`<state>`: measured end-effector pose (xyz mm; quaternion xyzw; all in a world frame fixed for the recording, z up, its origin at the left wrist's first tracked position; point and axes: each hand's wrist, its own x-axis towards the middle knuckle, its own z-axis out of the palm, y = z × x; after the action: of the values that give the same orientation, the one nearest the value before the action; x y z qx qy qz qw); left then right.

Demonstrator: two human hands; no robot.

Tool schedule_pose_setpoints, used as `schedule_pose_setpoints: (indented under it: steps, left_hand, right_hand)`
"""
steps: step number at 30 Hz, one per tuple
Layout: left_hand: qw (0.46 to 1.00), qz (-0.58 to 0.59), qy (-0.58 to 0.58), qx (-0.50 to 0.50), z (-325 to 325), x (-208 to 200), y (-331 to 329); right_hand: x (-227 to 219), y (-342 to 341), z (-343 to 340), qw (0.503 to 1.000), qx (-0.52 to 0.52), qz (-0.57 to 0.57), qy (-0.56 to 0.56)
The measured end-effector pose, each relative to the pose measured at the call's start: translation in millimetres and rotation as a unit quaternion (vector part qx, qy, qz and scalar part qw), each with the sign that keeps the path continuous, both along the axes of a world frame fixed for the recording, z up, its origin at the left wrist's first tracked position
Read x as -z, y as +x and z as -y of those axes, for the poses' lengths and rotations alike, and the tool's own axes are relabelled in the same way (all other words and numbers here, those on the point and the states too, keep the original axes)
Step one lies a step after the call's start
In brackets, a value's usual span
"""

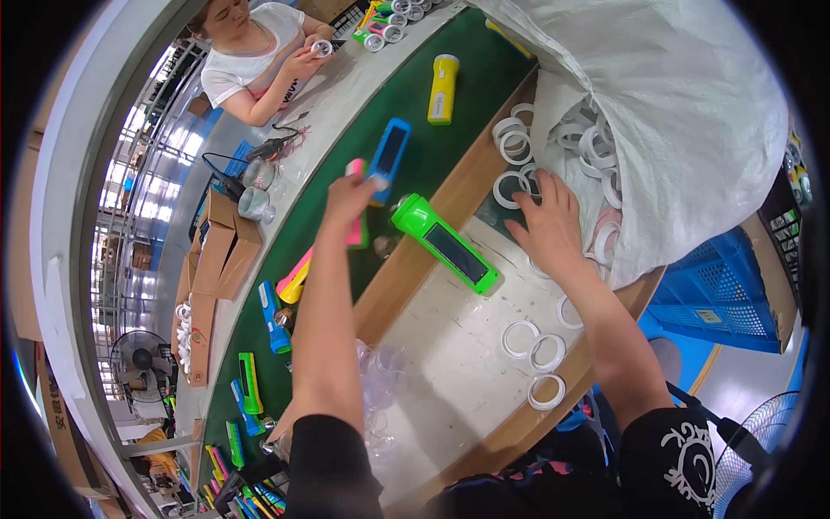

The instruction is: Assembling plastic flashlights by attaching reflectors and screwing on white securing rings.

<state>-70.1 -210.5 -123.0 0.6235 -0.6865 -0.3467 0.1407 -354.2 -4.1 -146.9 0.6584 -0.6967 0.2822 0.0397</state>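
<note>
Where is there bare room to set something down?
Bare: the bench between the green flashlight, white rings and clear plastic; the belt between the yellow flashlight and wooden edge. Crowded: around the right hand, more rings beside the white bag; at the left hand, blue flashlight and pink one.

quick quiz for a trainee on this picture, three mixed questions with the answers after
1. What colour is the flashlight lying between the left grip and the right grip?
2. The right grip is at: a) a fan; b) white rings; c) a cardboard box.
3. True or false: the white sack has white rings inside it.

Key: 1. green; 2. b; 3. true.
</note>
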Motion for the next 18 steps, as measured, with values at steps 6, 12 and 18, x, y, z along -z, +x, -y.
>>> schedule_pose_setpoints:
  steps: [6, 12, 18]
  left_hand:
    - [0.963, 0.014, -0.240, 0.119, -123.4, -101.5, 76.8]
    - [0.858, 0.083, -0.226, 0.453, -223.3, -118.6, 29.8]
    - [0.777, 0.188, -0.372, 0.471, -258.1, -69.0, -6.6]
  right_hand:
    - [-0.9, -1.2, 5.1, 0.999, -0.004, 0.002, -0.032]
    - [-32.6, -7.3, 7.1, 0.995, -0.045, 0.009, -0.091]
    - [-54.1, -112.8, 67.2, 0.969, 0.056, -0.240, -0.030]
